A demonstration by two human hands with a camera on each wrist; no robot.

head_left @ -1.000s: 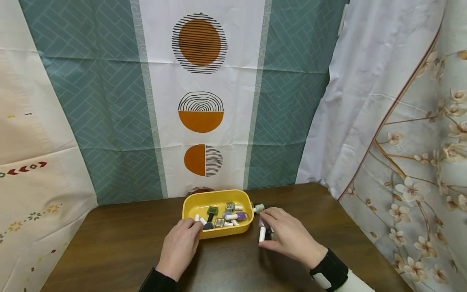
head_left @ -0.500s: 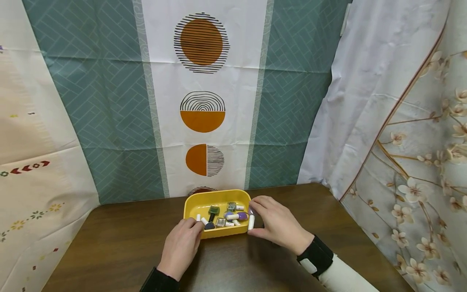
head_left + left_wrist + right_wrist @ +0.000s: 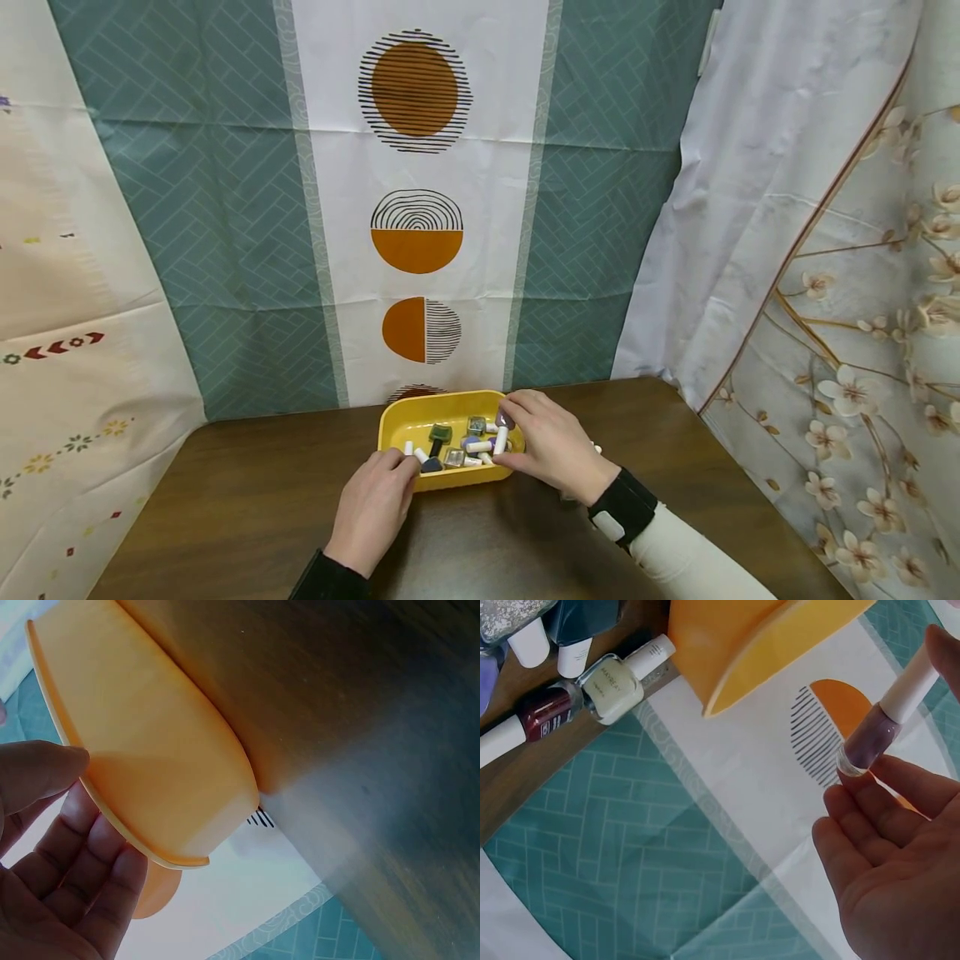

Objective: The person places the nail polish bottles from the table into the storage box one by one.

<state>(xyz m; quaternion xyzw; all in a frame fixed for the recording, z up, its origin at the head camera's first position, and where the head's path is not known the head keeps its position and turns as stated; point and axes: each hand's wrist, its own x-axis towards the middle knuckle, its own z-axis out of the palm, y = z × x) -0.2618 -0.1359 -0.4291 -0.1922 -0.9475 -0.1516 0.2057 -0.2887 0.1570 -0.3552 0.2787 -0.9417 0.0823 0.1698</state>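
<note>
A yellow tray (image 3: 450, 481) on the table holds several nail polish bottles, some with white caps, among them a dark green bottle (image 3: 440, 432). My left hand (image 3: 377, 502) grips the tray's near left rim; in the left wrist view the thumb (image 3: 45, 769) and fingers pinch its edge. Over the tray's right end, my right hand (image 3: 551, 437) pinches a mauve nail polish bottle (image 3: 870, 739) with a white cap, thumb at the cap and fingertips at the glass base. In the head view that bottle hangs with its white cap downward.
On the table right of the tray lie more bottles: a pale one (image 3: 611, 690), a dark red one (image 3: 551, 711) and a dark teal one (image 3: 581, 619). My right hand mostly hides them in the head view. A patterned cloth (image 3: 420, 250) hangs behind the wooden table (image 3: 247, 500).
My right hand has carried the mauve nail polish bottle leftward from the table beside the tray to above its right end. The left hand has stayed on the rim.
</note>
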